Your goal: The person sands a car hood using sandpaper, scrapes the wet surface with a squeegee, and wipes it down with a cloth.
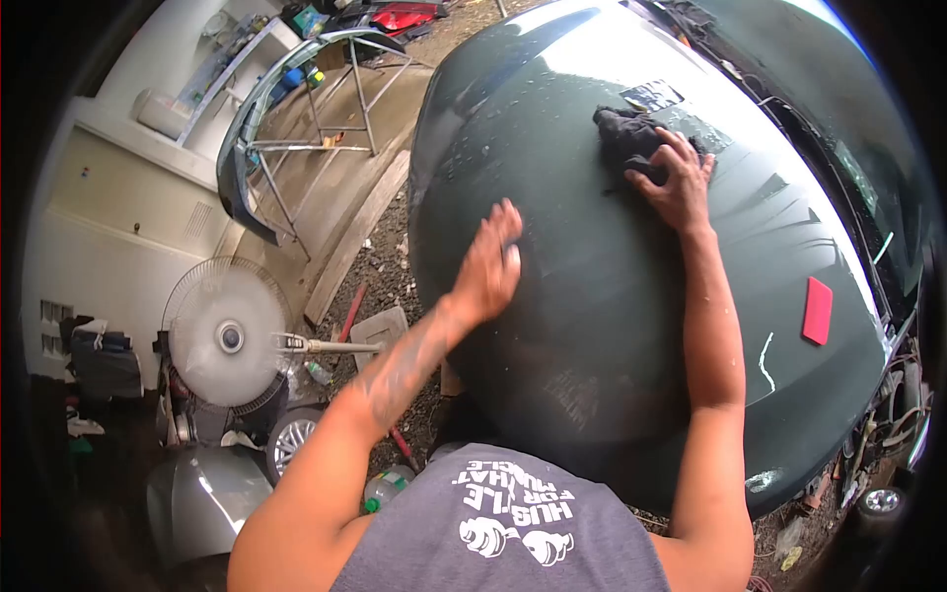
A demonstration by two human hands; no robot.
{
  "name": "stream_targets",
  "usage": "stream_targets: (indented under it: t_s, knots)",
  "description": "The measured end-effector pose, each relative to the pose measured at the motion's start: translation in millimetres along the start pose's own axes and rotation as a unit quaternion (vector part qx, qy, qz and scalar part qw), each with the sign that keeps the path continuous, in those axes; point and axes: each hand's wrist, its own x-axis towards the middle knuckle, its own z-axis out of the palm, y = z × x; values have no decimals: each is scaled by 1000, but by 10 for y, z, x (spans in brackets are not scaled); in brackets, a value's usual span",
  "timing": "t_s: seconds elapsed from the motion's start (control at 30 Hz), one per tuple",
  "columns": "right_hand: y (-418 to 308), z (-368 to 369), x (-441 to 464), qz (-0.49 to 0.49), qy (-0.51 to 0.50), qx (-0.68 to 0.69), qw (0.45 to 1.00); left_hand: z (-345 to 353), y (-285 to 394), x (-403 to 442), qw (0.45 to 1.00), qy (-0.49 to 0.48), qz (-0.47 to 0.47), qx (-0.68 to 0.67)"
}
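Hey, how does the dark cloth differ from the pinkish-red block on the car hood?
Colour: the dark cloth is blackish, while the pinkish-red block is bright.
Shape: the cloth is bunched and crumpled; the block has a smooth, straight-edged outline.
Contact: the right hand is on the cloth, but no hand touches the block.
Both rest on the dark green hood.

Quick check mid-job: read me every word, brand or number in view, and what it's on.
"HUSTLE FOR THAT MUSCLE", as best it reads: gray shirt, upside down and broken by folds.
Faint lettering reflected in the car hood: too blurred to read.
Marks on the small sheet there: unreadable, if print at all.
Nothing else legible.
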Motion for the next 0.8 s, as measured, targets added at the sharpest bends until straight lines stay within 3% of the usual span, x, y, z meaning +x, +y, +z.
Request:
stream_targets:
  t_s: [0.03,0.1,0.17,0.23,0.3,0.37,0.43,0.5,0.53,0.6,0.63,0.73,0.77,0.8]
  knots:
    - [10,-11,2,1,7,2,1000,130,-388,185,998,40,-30,25]
    - [34,4,9,-6,8,-5,1000,194,-253,228,993,70,-77,60]
    - [41,1,19,-14,16,-1,1000,134,306,-278,999,38,9,15]
    - [9,-7,-21,21,13,41,999,114,571,-736,997,-71,3,-30]
    - [35,29,-53,11,15,30,999,-55,201,-474,999,-35,3,-40]
    - [20,9,-15,15,23,23,999,15,-475,-11,996,62,-66,20]
    - [70,12,-48,9,11,20,1000,74,-860,232,985,73,-146,51]
    - [109,8,-6,7,-2,14,1000,56,-272,-143,993,85,-64,47]
    - [116,16,-13,10,-3,13,1000,79,-18,-470,996,69,-36,-30]
    - [127,42,-31,8,-3,15,1000,17,220,-853,995,-11,-41,-94]
    - [122,25,-12,10,0,7,1000,-37,143,-901,994,-50,-27,-98]
    - [104,14,-11,9,-5,15,1000,-88,-652,-212,992,74,-98,-3]
    - [126,24,0,5,-1,16,1000,3,-1147,-51,988,72,-127,42]
    - [165,32,-3,-3,-3,12,1000,35,-1091,-72,986,85,-137,51]
